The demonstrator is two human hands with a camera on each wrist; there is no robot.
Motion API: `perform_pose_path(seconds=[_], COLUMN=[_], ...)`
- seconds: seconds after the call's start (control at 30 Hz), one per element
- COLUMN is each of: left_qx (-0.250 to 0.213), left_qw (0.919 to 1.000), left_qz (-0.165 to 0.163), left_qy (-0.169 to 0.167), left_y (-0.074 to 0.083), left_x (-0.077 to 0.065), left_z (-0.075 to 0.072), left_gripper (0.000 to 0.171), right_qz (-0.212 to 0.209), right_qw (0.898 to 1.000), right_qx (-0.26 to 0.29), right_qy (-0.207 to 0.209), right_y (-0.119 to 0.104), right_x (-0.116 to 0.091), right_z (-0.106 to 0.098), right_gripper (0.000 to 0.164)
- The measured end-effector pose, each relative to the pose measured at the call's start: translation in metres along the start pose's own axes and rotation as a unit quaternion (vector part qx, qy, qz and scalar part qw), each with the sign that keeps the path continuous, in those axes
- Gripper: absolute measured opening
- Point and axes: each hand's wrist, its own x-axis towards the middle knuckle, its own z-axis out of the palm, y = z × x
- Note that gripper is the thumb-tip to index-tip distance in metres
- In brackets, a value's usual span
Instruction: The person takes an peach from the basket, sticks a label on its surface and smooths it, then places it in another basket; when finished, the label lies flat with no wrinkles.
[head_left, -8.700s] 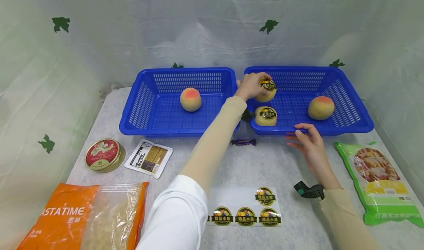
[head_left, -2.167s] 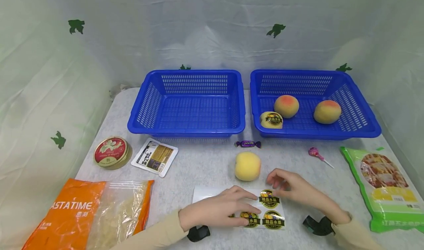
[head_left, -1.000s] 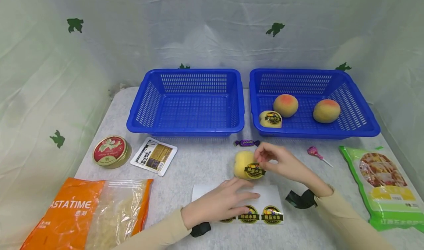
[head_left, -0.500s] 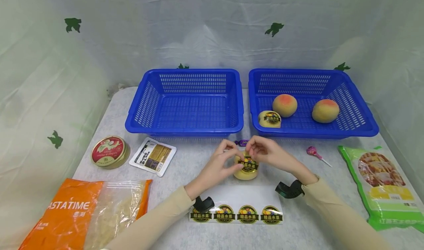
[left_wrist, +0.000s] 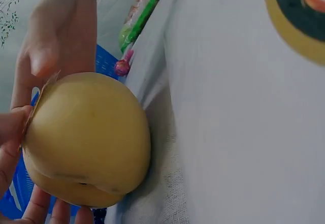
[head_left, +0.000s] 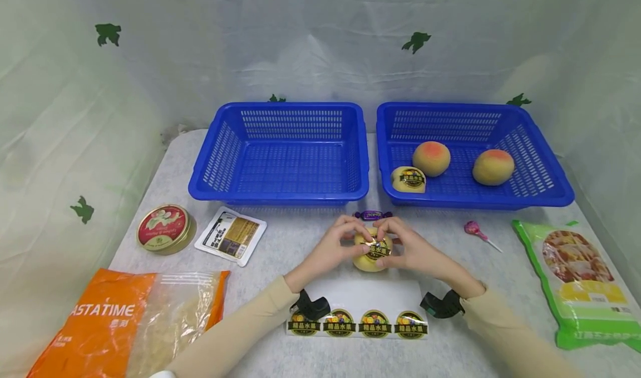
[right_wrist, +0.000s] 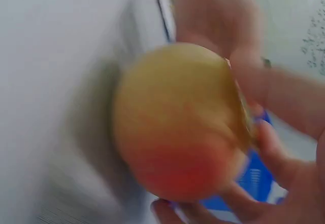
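Observation:
On the table in the head view, a yellow peach (head_left: 368,265) carries a round black-and-gold sticker (head_left: 378,250). My left hand (head_left: 336,247) curls around its left side, thumb and forefinger at the sticker. From the right, my right hand (head_left: 414,250) holds it too, its fingertips on the sticker's edge. In the left wrist view the peach (left_wrist: 91,137) has fingers beneath and behind it, and the sticker shows edge-on. The right wrist view shows the peach's (right_wrist: 177,168) red blush, somewhat blurred. A white sticker sheet (head_left: 370,291) with a row of several stickers lies in front.
Two blue baskets stand behind: the left basket (head_left: 280,195) and the right basket (head_left: 481,201), which holds peaches (head_left: 493,167). Around lie a wrapped candy (head_left: 373,215), lollipop (head_left: 473,229), green bag (head_left: 576,278), orange bag (head_left: 110,317), round tin (head_left: 162,227) and flat packet (head_left: 231,236).
The peach has left the left basket for the table. My right hand has moved a sticker from the sheet onto it. My left hand has gone from the sheet to the peach.

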Motion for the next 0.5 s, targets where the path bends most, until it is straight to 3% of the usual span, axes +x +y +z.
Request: perform_pose_path(seconds=[0.1,0.27,0.4,0.5], left_qx=[0.019,0.042,0.027,0.013], left_qw=[0.9994,0.9985,0.9992,0.9991], left_qz=[-0.02,-0.026,-0.021,-0.017], left_qy=[-0.018,-0.025,-0.022,-0.037], left_y=[-0.01,-0.025,-0.026,-0.015], left_x=[0.002,0.005,0.006,0.004], left_z=[0.003,0.006,0.007,0.003], left_gripper=[0.023,0.03,0.029,0.027], right_qz=[0.002,-0.009,-0.026,-0.023], right_qw=[1.0,0.998,0.996,0.995], right_qx=[0.004,0.059,0.09,0.097], right_qy=[0.009,-0.002,-0.008,-0.005], right_y=[0.004,0.01,0.014,0.016], right_x=[-0.001,-0.002,-0.002,-0.002], right_z=[0.004,0.0,-0.002,-0.001], right_gripper=[0.039,0.027,0.019,0.016])
